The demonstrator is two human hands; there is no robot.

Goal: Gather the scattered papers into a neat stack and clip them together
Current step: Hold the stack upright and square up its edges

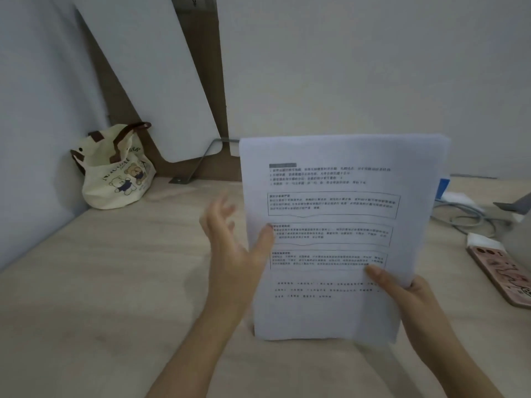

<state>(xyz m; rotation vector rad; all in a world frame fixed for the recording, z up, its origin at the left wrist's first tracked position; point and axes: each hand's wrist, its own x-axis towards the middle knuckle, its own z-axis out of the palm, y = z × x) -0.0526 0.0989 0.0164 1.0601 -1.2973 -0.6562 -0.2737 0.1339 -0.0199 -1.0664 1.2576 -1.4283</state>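
1. The right hand (413,294) holds the papers (330,234): its thumb lies flat across the printed front sheet near the lower right corner, and the other fingers are hidden behind, so the pinch is narrow and shut on the stack.

2. The left hand (232,248) is spread wide. Only its thumb presses the stack's left edge; the other fingers (221,208) fan out, blurred, clear of the paper and holding nothing.

3. The sheets stand nearly upright, their bottom edge resting on or just above the tabletop (115,282) near its front edge, roughly mid-width. I cannot tell whether it actually touches.

4. The top right corner looks slightly stepped, so I judge the step in hand to be squaring the stack. To do it well, loosen the right pinch a little, cup both long edges with flat palms, and tap the bottom edge on the wood so loose sheets drop level. Then turn the stack and tap a long edge too.

5. Keep the grip light while tapping; a hard pinch would lock the misaligned sheets in place.

6. No clip is visible to me. It may lie behind the papers or among the clutter at the right edge, where a phone (502,271) and cables (465,216) sit. A tote bag (115,170) rests in the far left corner, well apart.
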